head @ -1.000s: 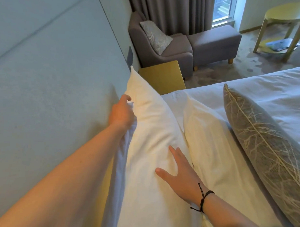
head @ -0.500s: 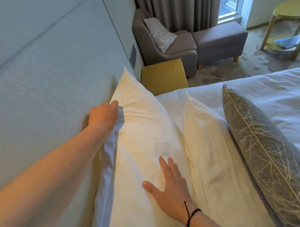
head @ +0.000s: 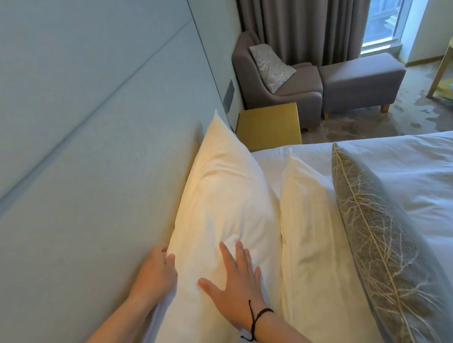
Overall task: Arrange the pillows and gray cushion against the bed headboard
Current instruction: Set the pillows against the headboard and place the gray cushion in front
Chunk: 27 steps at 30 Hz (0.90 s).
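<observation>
A large white pillow [head: 221, 197] stands on edge against the pale padded headboard [head: 91, 150]. My left hand [head: 157, 271] sits at its back edge, between pillow and headboard, fingers curled onto the fabric. My right hand [head: 234, 278] presses flat on the pillow's front face with fingers spread. A second white pillow [head: 309, 232] leans right in front of the first. The gray cushion [head: 382, 243] with a pale branch pattern leans against that second pillow, on the white duvet [head: 426, 177].
Past the pillows stands a yellow bedside table [head: 270, 126]. Behind it are a gray armchair [head: 281, 92] with a patterned cushion [head: 273, 64], a gray footstool [head: 363, 79], dark curtains and a window. A yellow table leg shows at the far right.
My left hand has slid back along the pillow's rear edge from near its far corner toward me. My right hand stays flat on the pillow's front.
</observation>
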Available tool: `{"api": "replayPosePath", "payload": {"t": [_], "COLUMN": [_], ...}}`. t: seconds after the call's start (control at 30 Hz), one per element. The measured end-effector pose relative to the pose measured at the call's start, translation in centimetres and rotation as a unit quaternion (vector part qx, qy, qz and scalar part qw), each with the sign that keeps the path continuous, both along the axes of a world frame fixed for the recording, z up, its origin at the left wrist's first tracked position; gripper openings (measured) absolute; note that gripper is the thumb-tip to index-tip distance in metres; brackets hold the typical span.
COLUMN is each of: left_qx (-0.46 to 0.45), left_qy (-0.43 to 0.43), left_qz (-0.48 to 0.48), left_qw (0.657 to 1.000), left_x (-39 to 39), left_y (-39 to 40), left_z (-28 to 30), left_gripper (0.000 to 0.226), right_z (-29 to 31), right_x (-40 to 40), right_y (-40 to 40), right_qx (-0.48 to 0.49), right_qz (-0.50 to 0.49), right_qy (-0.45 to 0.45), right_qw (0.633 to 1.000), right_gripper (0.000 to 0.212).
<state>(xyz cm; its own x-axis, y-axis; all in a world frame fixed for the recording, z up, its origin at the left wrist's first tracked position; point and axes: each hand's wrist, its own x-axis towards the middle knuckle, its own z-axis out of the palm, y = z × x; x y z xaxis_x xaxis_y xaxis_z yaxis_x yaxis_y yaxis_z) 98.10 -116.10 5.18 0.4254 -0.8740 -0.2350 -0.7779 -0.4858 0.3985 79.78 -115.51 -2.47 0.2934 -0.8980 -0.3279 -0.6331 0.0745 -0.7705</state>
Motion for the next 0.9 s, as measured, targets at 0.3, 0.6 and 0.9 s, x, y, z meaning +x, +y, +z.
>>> {"api": "replayPosePath", "payload": {"t": [0.3, 0.6, 0.9], "left_qx": [-0.014, 0.038, 0.012], "left_qy": [-0.099, -0.278, -0.04], "left_qz": [-0.028, -0.028, 0.071], "left_qw": [0.995, 0.959, 0.997], "left_x": [0.8, -0.5, 1.8], "left_y": [11.9, 14.1, 22.8], "left_z": [2.6, 2.3, 2.6], "left_gripper": [0.027, 0.016, 0.027], "right_z": [0.8, 1.3, -0.9], "right_x": [0.3, 0.3, -2.3], "right_y": [1.4, 2.8, 5.2], "right_qx": [-0.032, -0.093, -0.119], "right_qz": [0.057, 0.162, 0.17], "right_qy": [0.016, 0.038, 0.023], "right_qw": [0.998, 0.982, 0.978], "right_gripper": [0.094, 0.089, 0.087]}}
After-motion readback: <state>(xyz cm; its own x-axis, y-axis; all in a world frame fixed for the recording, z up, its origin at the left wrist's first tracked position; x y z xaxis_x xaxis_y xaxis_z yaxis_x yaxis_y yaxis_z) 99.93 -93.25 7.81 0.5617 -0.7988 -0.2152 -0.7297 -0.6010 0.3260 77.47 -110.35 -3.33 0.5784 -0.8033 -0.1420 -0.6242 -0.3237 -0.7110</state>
